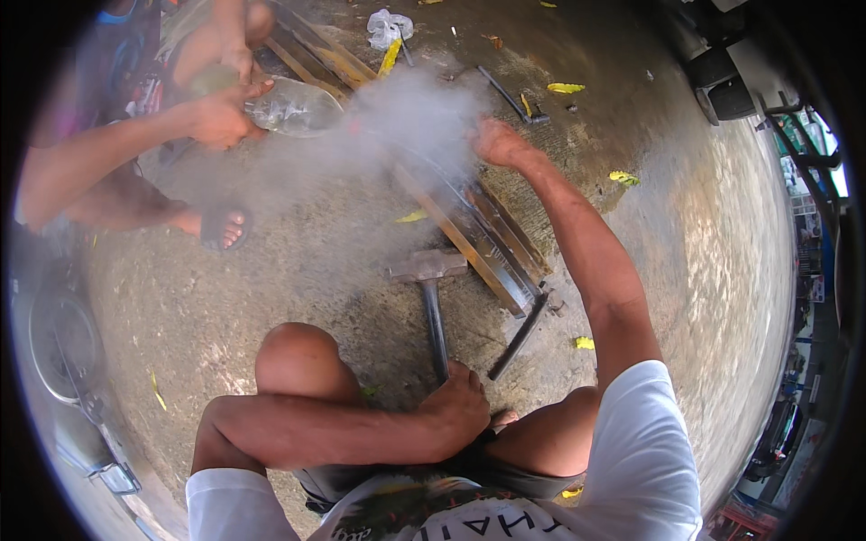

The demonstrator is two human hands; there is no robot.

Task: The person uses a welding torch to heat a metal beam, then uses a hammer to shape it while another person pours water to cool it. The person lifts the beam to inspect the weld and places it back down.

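Observation:
My left hand (pixel 457 406) is closed around the end of the handle of a sledgehammer (pixel 429 268), whose steel head rests on the concrete beside the beam. Out ahead, my right hand (pixel 499 142) is curled at the edge of a white cloud of steam or smoke (pixel 419 113). Whatever its fingers grip is hidden. Below the cloud runs a rusty steel beam (pixel 492 243), its middle veiled. From the left, another person's hand (pixel 225 117) holds a clear plastic bottle (pixel 296 106) on its side, with its end toward the cloud.
A dark-handled hammer (pixel 520 335) lies at the beam's near end. Beyond my right hand is a long-handled metal tool (pixel 505 93). A crumpled clear plastic bag (pixel 388 29) and yellow leaves (pixel 566 88) are scattered on the ground. The other person's sandalled foot (pixel 225 227) is at left.

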